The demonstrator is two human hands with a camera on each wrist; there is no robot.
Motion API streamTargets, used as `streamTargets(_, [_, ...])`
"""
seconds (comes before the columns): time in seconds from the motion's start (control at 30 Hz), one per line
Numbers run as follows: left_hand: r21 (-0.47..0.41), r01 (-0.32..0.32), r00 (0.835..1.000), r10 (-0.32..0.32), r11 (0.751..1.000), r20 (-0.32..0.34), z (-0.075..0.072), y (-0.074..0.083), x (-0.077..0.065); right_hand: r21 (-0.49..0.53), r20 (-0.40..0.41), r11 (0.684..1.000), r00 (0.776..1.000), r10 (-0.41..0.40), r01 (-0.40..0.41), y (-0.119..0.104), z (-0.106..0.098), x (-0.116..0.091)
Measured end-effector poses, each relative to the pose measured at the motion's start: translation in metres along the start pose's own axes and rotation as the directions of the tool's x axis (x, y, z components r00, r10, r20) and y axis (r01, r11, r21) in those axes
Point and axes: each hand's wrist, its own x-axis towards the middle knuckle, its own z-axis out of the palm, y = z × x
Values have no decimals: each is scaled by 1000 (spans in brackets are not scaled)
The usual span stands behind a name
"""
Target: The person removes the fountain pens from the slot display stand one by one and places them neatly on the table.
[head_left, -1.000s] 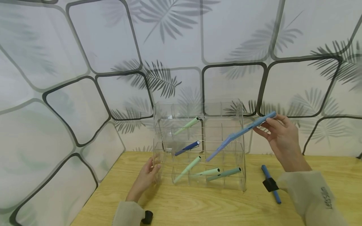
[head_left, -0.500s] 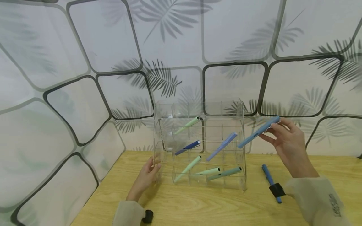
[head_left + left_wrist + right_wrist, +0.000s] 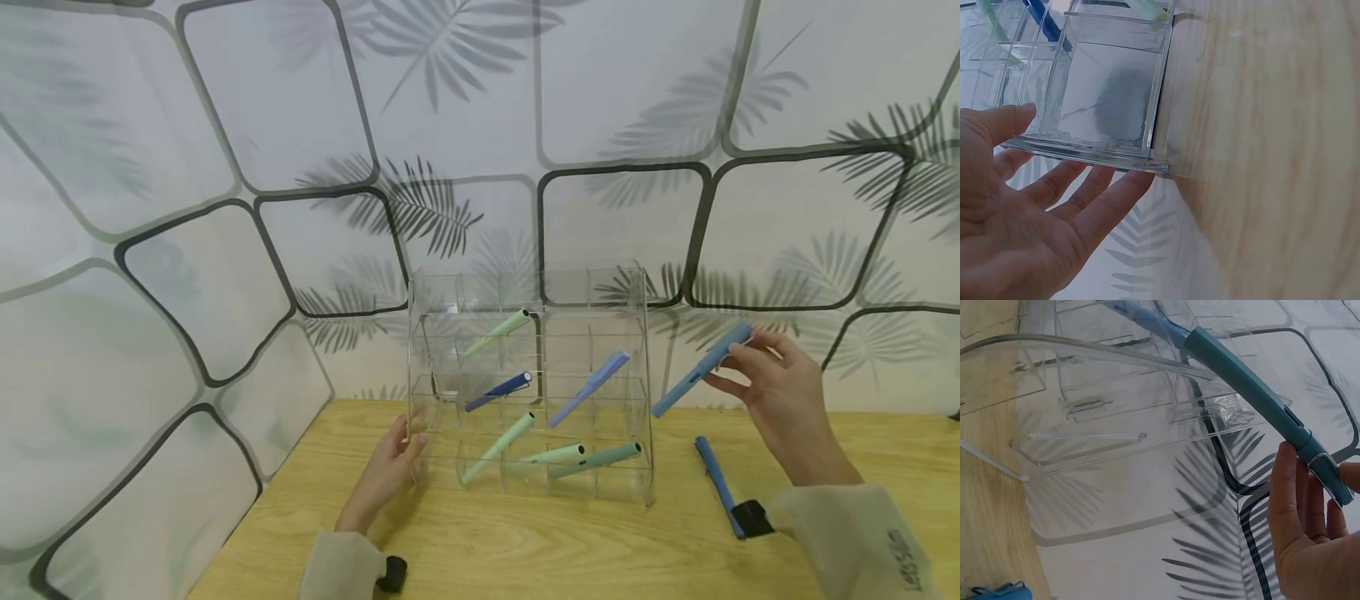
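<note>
In the head view my right hand pinches a blue pen near its clip end, tilted with its other end down and left. The right wrist view shows this pen blue-green, its metal clip by my fingers. A clear acrylic tiered rack stands left of it on the table. My left hand holds the rack's left side, thumb at the front and fingers along the outer wall. Leaning in the compartments are a periwinkle pen, a dark blue pen, a grey-green pen and several light green pens.
A blue pen lies on the wooden table right of the rack, partly behind the black band at my right wrist. A leaf-patterned curtain-like backdrop rises behind the table and on the left.
My right hand has drawn the blue pen away from the periwinkle pen, moving right and slightly down. The periwinkle pen stays leaning in the rack. My left hand has not moved.
</note>
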Motion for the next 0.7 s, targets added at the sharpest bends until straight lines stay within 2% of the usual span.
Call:
streamTargets(0.17, [5,9,1000,-9,1000,-2,0,1,0,-75,-16,997,1000,6,-8,3,-7,-4])
streamTargets(0.7, [15,-14,1000,14,1000,-12,-1,1,-1,-135,-59,990,997,40,-48,1,-22,-11])
